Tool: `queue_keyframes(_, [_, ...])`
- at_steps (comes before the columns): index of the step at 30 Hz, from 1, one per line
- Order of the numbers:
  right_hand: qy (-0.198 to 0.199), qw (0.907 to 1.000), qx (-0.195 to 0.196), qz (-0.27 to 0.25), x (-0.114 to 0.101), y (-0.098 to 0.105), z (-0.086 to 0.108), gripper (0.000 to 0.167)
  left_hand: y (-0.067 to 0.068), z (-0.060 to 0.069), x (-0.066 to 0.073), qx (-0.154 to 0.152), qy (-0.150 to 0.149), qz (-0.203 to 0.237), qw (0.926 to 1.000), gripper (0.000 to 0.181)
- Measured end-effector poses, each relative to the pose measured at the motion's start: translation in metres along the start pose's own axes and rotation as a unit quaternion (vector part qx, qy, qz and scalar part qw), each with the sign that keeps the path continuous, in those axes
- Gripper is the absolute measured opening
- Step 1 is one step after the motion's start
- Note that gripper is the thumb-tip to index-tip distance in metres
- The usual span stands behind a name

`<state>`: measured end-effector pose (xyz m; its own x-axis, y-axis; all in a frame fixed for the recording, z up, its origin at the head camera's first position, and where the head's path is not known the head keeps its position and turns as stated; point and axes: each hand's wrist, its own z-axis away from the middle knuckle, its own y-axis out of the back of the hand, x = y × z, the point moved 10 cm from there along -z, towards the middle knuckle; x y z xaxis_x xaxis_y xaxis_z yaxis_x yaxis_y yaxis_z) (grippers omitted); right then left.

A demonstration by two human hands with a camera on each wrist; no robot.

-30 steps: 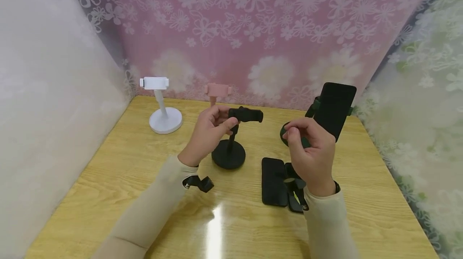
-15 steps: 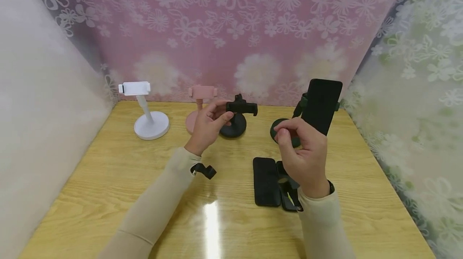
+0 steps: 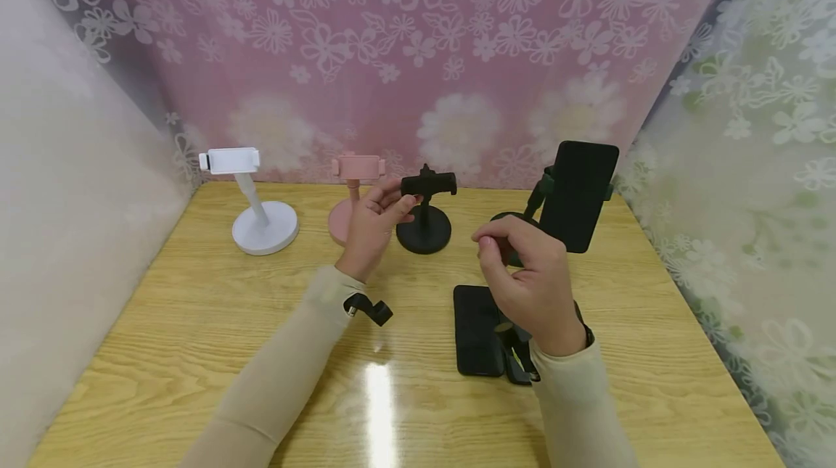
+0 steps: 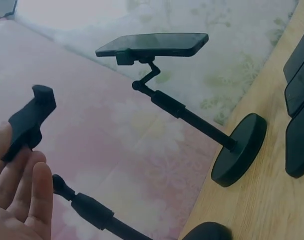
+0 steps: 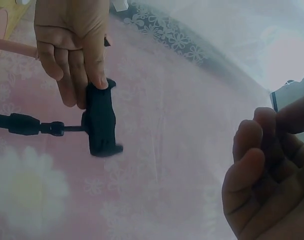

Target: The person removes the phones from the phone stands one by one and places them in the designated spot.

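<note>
My left hand (image 3: 374,225) pinches the end of the clamp of a black phone stand (image 3: 424,230), thumb in front and fingers behind. The stand's round base is on the wooden table, and its clamp holds no phone. In the right wrist view, a thin rod joins the clamp (image 5: 102,122) to the stem. My right hand (image 3: 532,283) hovers over some dark phones (image 3: 478,330), its fingers loosely curled with nothing seen in them. Behind it, a dark green stand (image 4: 239,150) bears an upright black phone (image 3: 580,196).
A pink phone stand (image 3: 358,167) is just left of the black one, its base partly behind my left hand. Farther left is a white phone stand (image 3: 264,227). A pink floral curtain (image 3: 392,54) hangs behind the table (image 3: 196,352).
The black stand has gone back across the table into line with the pink one, my left hand still at its clamp. The right hand has shifted slightly left. The view has moved too.
</note>
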<state>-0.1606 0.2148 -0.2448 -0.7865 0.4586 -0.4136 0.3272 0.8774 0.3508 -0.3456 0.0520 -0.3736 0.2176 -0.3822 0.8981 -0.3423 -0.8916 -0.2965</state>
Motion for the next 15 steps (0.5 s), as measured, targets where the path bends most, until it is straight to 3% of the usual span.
queue_keyframes(5, [0.001, 0.9998, -0.020, 0.007, 0.000, -0.007, -0.001, 0.015, -0.003, 0.004, 0.001, -0.029, -0.003, -0.010, 0.9995, 0.047])
queue_keyframes(9, [0.002, 0.9995, -0.027, 0.016, 0.001, -0.008, -0.001, 0.015, -0.004, 0.009, 0.006, -0.052, -0.005, -0.022, 0.9984, 0.041])
queue_keyframes(12, [0.007, 0.9988, -0.027, 0.039, 0.003, -0.009, -0.002, 0.013, -0.009, 0.018, 0.020, -0.082, -0.017, -0.063, 0.9945, 0.036])
queue_keyframes(15, [0.010, 0.9975, -0.025, 0.065, 0.006, -0.007, 0.000, 0.013, -0.013, 0.033, 0.046, -0.104, -0.055, -0.134, 0.9841, 0.035])
